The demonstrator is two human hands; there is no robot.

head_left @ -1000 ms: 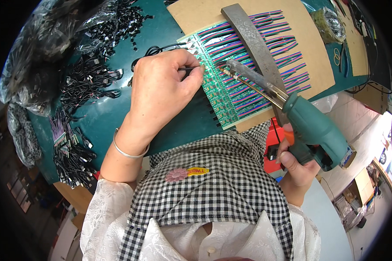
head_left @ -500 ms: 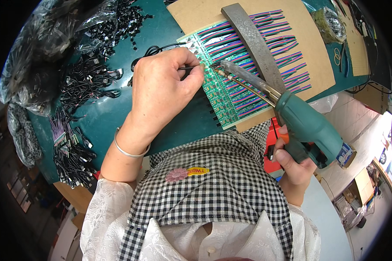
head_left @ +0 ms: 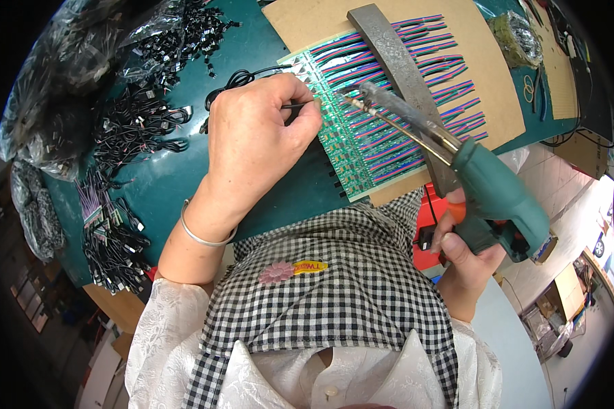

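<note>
My left hand is closed in a pinch on a thin black cable, at the left edge of a green circuit board panel. Gripped in my right hand is a green soldering gun with an orange trigger. Its tip points left over the panel, a short way right of my left fingertips; whether it touches the boards I cannot tell. Rows of striped red, blue, green and black wires run right from the panel. A heavy grey metal bar lies across them. The cable's end is hidden by my fingers.
Beneath the panel is a brown board on the green table. Bundles of black cables and plastic bags crowd the left side. A roll of wire and pliers lie at the far right.
The soldering gun has shifted right and slightly down with my right hand, its tip drawing away from my left fingertips. My left hand has stayed nearly still on the cable.
</note>
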